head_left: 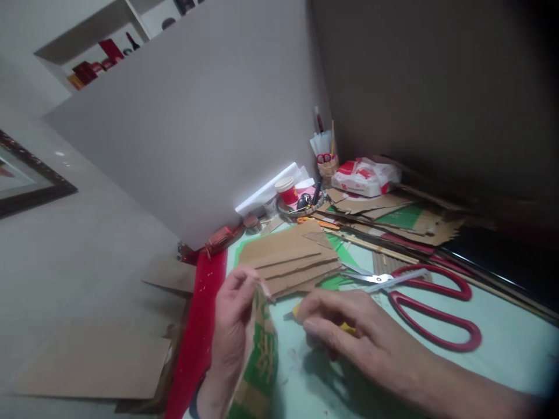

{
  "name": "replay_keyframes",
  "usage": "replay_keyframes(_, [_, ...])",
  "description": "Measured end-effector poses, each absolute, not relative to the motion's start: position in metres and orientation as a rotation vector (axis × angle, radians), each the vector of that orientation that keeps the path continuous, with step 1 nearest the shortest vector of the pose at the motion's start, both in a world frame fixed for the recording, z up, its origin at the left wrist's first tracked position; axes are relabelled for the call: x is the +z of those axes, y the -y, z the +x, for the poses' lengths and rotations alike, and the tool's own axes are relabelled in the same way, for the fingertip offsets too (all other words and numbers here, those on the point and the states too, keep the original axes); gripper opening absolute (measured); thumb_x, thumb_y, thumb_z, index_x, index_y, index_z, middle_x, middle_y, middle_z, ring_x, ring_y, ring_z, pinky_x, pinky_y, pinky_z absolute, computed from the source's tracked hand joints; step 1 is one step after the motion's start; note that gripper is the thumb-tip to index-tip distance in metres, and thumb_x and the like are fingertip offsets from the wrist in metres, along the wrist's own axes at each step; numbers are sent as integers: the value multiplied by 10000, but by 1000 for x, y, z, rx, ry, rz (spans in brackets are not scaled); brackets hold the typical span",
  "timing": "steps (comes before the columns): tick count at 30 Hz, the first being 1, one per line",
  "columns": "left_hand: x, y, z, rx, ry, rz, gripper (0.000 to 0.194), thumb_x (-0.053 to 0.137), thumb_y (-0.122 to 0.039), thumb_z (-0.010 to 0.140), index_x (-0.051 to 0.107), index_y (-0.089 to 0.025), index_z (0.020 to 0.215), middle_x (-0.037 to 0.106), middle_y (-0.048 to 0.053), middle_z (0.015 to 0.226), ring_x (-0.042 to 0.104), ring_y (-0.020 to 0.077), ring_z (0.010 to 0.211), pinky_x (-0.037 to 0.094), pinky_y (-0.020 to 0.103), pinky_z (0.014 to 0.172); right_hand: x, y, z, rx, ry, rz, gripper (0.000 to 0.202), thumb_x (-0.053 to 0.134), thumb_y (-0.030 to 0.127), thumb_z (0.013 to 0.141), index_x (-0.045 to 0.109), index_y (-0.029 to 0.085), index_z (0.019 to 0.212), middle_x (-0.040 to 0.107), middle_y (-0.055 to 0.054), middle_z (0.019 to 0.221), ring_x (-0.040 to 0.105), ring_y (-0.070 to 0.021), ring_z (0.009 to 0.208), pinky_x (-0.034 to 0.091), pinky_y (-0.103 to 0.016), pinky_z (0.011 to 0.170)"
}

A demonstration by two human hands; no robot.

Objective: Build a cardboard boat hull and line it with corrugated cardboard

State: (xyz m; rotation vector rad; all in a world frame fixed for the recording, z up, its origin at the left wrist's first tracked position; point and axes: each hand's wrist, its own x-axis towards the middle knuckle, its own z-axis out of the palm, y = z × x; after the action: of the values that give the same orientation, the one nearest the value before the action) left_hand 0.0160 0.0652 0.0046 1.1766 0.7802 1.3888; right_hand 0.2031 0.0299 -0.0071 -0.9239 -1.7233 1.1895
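Note:
Held on edge in my left hand [232,308] is a piece of cardboard [259,364] with green print, pinched between thumb and fingers. My right hand [349,331] is closed around a yellow utility knife [296,312]; its grey tip points left, toward the cardboard but apart from it. Most of the knife's body is hidden by my fingers. Just beyond both hands lie several stacked brown cardboard pieces [283,256]. Large red-handled scissors [379,279] rest opened on the table, right of the stack and above my right hand.
The pale green tabletop [515,355] has a red strip [192,349] along its left. At the back stand a round tray [288,214] with a red cup [287,191], a pen holder [327,167] and a red-white packet [365,176]. Cardboard scraps [437,224] and a black glossy object [502,262] lie right.

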Motion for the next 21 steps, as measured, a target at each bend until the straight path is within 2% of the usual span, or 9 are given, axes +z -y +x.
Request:
replay_keyframes(6, [8, -46, 20, 1667, -1070, 1485, 22, 717, -235, 850, 721, -224, 831, 691, -38, 734, 596, 89, 672, 463, 150, 611, -4, -28, 202, 1319, 1566, -935, 76, 610, 256, 883, 667, 244, 834, 649, 49, 784, 575, -120, 686, 409, -212, 605])
replay_keyframes(9, [5, -40, 24, 1794, -1125, 1607, 72, 696, -199, 866, 733, -253, 835, 698, -59, 782, 602, 94, 728, 474, 167, 665, -4, -28, 200, 1318, 1533, -919, 102, 603, 212, 868, 660, 234, 786, 649, 52, 760, 567, -119, 691, 402, -211, 608])
replay_keyframes(12, [3, -40, 28, 1916, -1066, 1802, 134, 668, -141, 865, 735, -256, 872, 703, -53, 779, 610, 122, 712, 473, 222, 614, -4, -28, 200, 1332, 1525, -906, 118, 598, 194, 865, 658, 220, 767, 645, 53, 752, 563, -113, 704, 396, -202, 609])
replay_keyframes(16, [5, -40, 30, 2031, -958, 2023, 170, 671, -65, 816, 744, -195, 896, 717, -12, 729, 633, 155, 688, 464, 267, 587, -2, -28, 201, 1375, 1537, -883, 102, 612, 182, 843, 652, 194, 750, 604, 54, 705, 510, -94, 653, 371, -190, 578])
replay_keyframes(21, [2, -37, 31, 2043, -1033, 2041, 117, 695, -131, 816, 737, -219, 881, 701, -12, 702, 632, 158, 642, 459, 273, 554, -6, -28, 201, 1363, 1578, -837, 97, 593, 120, 808, 619, 177, 734, 561, 53, 684, 484, -85, 618, 367, -181, 552])
